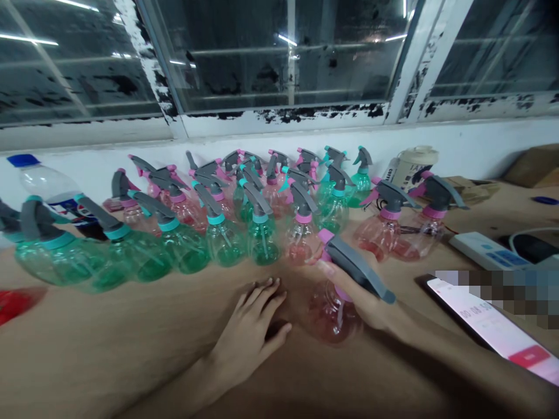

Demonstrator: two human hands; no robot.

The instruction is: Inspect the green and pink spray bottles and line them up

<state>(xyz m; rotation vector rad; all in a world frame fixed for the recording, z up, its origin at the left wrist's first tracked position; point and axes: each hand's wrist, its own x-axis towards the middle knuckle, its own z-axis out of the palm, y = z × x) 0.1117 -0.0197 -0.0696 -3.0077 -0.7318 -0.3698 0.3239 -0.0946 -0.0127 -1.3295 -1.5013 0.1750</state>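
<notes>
The wooden table (pixel 109 355) has spray bottles (pixel 264 244) ranged toward its back edge, and in front of them the right hand (pixel 369 302) wraps its fingers round a pink-collared spray bottle's (pixel 334 320) neck, best kept upright and steady, while the left hand (pixel 245 334) rests with fingers loosely spread.

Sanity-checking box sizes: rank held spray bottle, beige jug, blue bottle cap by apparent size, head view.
1. Held spray bottle, in the right hand; nearest the camera, so nearness enlarges it.
2. Beige jug, partly hidden.
3. Blue bottle cap.
</notes>
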